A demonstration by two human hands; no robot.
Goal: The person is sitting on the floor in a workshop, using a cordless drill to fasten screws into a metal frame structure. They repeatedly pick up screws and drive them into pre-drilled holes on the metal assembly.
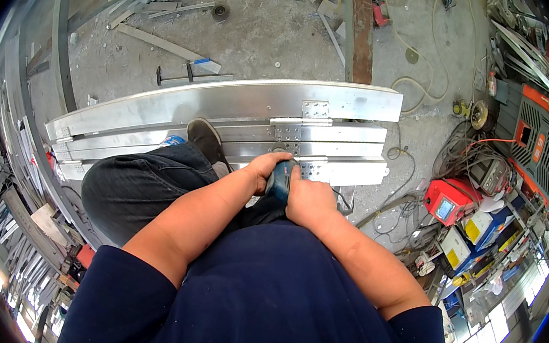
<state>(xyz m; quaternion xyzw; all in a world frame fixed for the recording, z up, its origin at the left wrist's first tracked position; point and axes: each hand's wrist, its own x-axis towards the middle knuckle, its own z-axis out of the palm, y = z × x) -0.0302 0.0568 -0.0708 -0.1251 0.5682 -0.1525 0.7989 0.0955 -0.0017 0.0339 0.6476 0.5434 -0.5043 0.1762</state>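
Both my hands are closed around a teal angle grinder [279, 180], held close in front of my body. My left hand [264, 171] wraps its left and front part, and my right hand [309, 200] grips its right side. The grinder's head is over the nearest of the long silver metal beams [348, 171], beside a hinge plate [311, 169] with several holes; whether it touches the metal I cannot tell. Two more hinge plates sit farther along, one on the middle beam [352, 135] and one on the far beam [229, 96].
My shoe [205, 139] rests among the beams at left. A clamp [191, 77] and metal offcuts [161, 44] lie beyond. A rusty steel beam [360, 33] runs away from me. At right stand a red machine [448, 202], tangled cables [447, 149] and an orange-and-grey machine [540, 142].
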